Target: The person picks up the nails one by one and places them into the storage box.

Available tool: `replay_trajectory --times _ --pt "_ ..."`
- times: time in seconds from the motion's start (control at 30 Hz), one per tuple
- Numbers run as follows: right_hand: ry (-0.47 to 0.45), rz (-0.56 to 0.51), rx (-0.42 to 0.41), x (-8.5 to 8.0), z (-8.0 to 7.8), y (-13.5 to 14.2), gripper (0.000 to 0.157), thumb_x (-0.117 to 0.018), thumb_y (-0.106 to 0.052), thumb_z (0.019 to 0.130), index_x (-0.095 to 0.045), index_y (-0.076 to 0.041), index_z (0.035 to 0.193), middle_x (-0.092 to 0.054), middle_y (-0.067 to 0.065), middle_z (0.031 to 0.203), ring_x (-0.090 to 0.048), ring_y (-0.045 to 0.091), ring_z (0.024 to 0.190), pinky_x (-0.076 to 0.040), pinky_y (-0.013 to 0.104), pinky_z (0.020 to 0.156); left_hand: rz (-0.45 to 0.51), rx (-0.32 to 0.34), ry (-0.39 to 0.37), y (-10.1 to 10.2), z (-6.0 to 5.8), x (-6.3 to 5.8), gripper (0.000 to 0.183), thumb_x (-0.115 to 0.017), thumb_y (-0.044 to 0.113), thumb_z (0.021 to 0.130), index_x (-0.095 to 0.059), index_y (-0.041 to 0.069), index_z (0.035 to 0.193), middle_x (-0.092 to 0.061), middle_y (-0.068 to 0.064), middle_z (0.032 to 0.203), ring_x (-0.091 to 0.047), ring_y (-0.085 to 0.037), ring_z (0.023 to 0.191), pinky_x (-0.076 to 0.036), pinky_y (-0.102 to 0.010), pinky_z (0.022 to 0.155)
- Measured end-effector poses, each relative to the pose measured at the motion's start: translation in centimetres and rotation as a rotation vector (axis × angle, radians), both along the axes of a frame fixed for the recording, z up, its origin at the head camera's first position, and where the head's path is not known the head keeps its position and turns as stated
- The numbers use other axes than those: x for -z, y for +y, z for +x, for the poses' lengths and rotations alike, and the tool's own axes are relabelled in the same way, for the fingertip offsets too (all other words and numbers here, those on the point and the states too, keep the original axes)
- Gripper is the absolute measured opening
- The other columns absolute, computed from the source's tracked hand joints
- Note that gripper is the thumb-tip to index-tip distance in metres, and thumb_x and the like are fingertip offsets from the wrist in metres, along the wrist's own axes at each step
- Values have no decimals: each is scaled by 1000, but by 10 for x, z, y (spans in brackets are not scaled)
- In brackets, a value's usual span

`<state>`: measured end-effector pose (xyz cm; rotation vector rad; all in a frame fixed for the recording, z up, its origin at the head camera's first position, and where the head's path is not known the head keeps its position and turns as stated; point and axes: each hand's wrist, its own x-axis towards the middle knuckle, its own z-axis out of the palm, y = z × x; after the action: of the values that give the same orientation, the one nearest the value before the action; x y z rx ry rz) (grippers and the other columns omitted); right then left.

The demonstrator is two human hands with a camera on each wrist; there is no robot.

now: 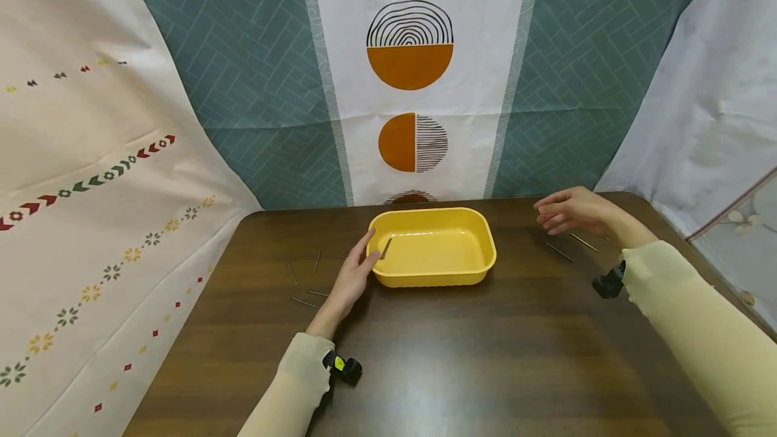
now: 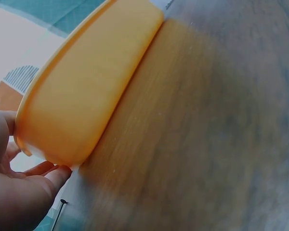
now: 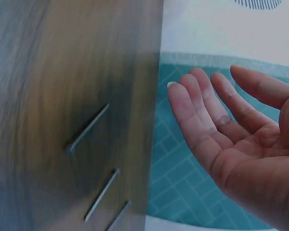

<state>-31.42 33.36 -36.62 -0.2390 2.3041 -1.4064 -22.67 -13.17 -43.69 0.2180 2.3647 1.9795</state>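
Observation:
A yellow plastic tray (image 1: 434,280) stands on the brown table. My left hand (image 1: 352,278) grips its left end, with fingers (image 2: 58,178) at the lower edge of the wall in the left wrist view. Inside the tray, close to that hand, lies a nail (image 1: 386,249). My right hand (image 1: 577,212) is raised over the table's far right, palm showing and fingers (image 3: 183,108) loosely bent, holding nothing. Below it lie several nails, among them a dark one (image 1: 558,252) and a lighter one (image 1: 584,242).
Several more nails, such as one (image 1: 318,261) and another (image 1: 303,302), lie scattered on the table (image 1: 485,356) left of the tray. Patterned cloth (image 1: 261,86) hangs behind the far edge, and pale cloths hang along both sides.

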Motion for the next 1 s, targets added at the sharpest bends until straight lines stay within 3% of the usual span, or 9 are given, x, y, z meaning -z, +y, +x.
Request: replay_trajectory --times 0.23,0.47,0.57,1.0 --pt "14 104 -23 5 7 19 56 -53 -19 110 -39 18 149 -68 25 128 -70 34 110 -59 46 94 -12 -3 0 0 4 -4 56 -51 11 110 -32 1 162 -22 -22 169 -17 -41 157 -19 -56 125" --pt "-4 101 -22 14 10 29 52 -55 -13 108 -42 22 144 -68 27 125 -70 33 107 -59 46 93 -20 -19 6 -4 -14 24 57 -51 15 110 -32 8 163 -21 -17 171 -17 -38 157 -18 -55 126" --pt "-13 107 -24 17 10 32 51 -55 -13 108 -43 22 143 -69 25 122 -70 32 105 -60 45 92 -27 -19 17 -5 -16 29 57 -52 18 111 -32 12 164 -22 -14 171 -18 -35 158 -19 -54 126" --pt "-35 143 -33 29 8 37 52 -55 -13 107 -41 23 143 -70 24 121 -70 30 104 -60 44 91 -29 -4 30 -6 -15 30 56 -51 20 111 -33 16 164 -23 -11 171 -19 -32 158 -20 -52 126"
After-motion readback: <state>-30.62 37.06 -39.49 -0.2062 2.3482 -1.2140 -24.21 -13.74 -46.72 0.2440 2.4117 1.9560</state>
